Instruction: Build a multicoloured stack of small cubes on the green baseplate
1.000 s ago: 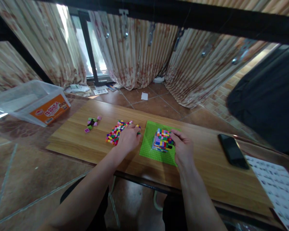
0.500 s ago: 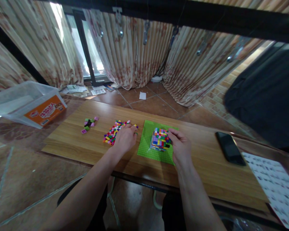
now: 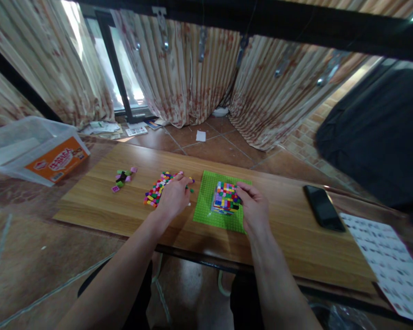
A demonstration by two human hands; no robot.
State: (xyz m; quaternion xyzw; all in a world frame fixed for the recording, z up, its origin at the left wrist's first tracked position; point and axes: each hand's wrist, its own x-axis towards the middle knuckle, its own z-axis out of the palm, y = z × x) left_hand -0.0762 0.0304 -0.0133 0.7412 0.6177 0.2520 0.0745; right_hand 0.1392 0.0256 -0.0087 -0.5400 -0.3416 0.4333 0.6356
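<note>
My left hand (image 3: 174,195) is over the right side of a pile of small coloured toy bricks (image 3: 153,194), its fingers reaching forward and slightly apart. A few loose bricks lie by its fingertips. At the upper right edge of a multicoloured brick block (image 3: 225,198), my right hand (image 3: 255,206) has thumb and forefinger pinched together; whatever is between them is too small to make out. The block stands on a green studded baseplate (image 3: 204,206), whose right side is partly hidden by that hand.
Larger pink, green and dark bricks (image 3: 123,176) lie left of the pile. A clear plastic box (image 3: 55,160) with an orange label stands beyond the wooden table's (image 3: 285,256) left end. To the right are a black phone (image 3: 323,207) and a printed sheet (image 3: 387,261).
The whole view has shifted slightly. My left hand has moved a little back from the loose bricks, showing a green and a white one. My right hand stays at the block's edge.
</note>
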